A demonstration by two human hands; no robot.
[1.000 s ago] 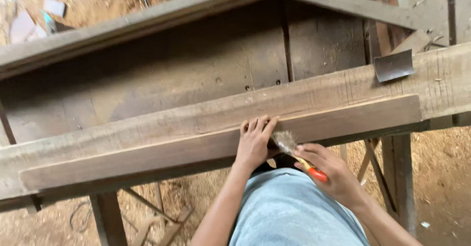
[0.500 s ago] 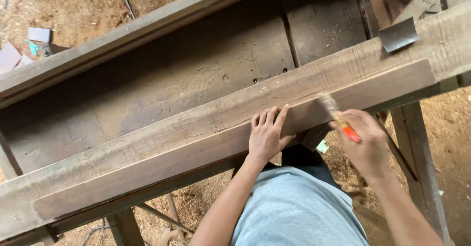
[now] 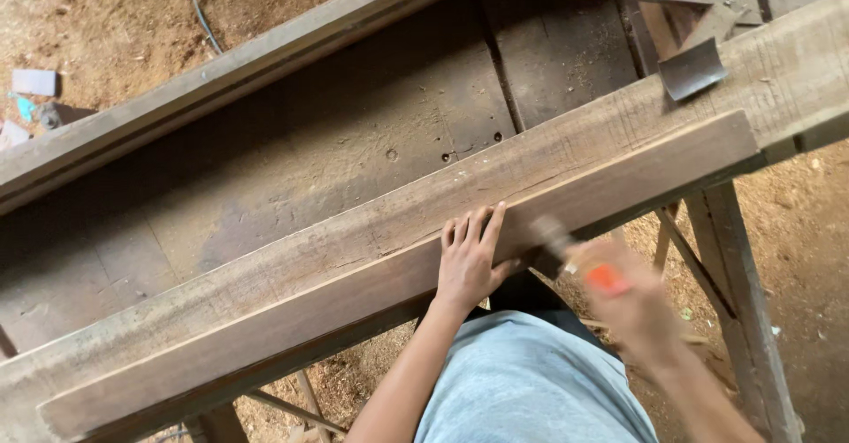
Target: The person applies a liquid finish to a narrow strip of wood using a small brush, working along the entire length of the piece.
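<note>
My left hand lies flat, fingers spread, on a long reddish-brown wooden plank that rests on a rough wooden workbench. My right hand, blurred by motion, grips a brush with an orange handle and pale bristles. The bristle end sits at the plank's near edge, just right of my left thumb. A wider grey timber beam lies along the far side of the plank.
A dark curved piece of sheet sits on the beam at the upper right. Bench legs and braces stand below right. Sawdust-covered ground lies beyond the bench, with paper scraps and a cable.
My right hand has swung the brush from up near the plank's top right down to its near edge beside my left hand. The left hand has stayed pressed on the plank.
</note>
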